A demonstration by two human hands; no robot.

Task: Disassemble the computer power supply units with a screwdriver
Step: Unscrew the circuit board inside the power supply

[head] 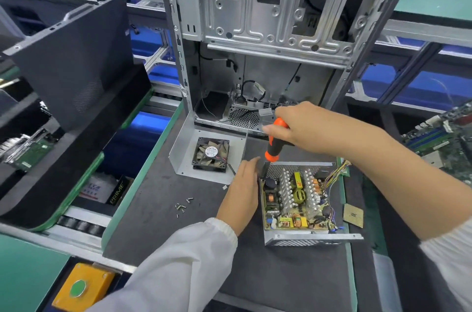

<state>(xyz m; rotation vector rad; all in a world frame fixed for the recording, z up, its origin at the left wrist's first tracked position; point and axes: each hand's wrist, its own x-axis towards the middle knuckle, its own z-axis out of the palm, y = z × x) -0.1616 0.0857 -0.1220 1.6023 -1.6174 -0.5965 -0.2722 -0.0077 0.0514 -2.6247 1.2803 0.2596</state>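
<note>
An opened power supply unit [297,202] sits on the dark mat, its circuit board with heat sinks, coils and capacitors exposed. My left hand [241,191] lies flat with straight fingers against the unit's left wall. My right hand [306,128] grips an orange-and-black screwdriver [275,143], held upright with its tip down at the unit's far left corner. The removed metal cover [184,143] with its black fan [211,154] lies further left. Several loose screws [183,205] lie on the mat.
An empty grey computer case [260,38] stands upright behind the unit. A black side panel [71,61] leans at left. A small square chip [353,215] lies right of the unit, circuit boards [444,138] at far right, and a yellow box with a green button [81,287] at bottom left.
</note>
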